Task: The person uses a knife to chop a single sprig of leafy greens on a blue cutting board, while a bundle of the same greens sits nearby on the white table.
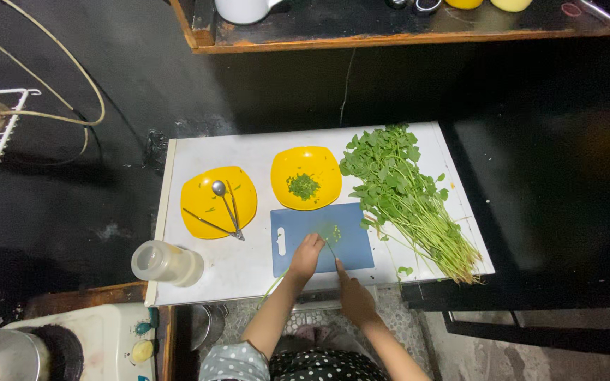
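My left hand (307,255) presses greens on the blue board (323,238) at the bench's near edge. My right hand (354,296) grips a knife; two yellow plates (218,201) sit behind, and a big herb bunch (404,197) fills the right edge.

Board at the table's front edge
Two plates (219,202) lie behind the cutting board (319,240); herb bunch (407,201) right, jar (166,263) left.

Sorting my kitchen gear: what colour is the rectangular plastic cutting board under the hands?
Blue cutting board, clearest in the head view.

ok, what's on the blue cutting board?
On the blue cutting board: a small pile of chopped greens and the left hand. Whatever lies under that hand is covered.
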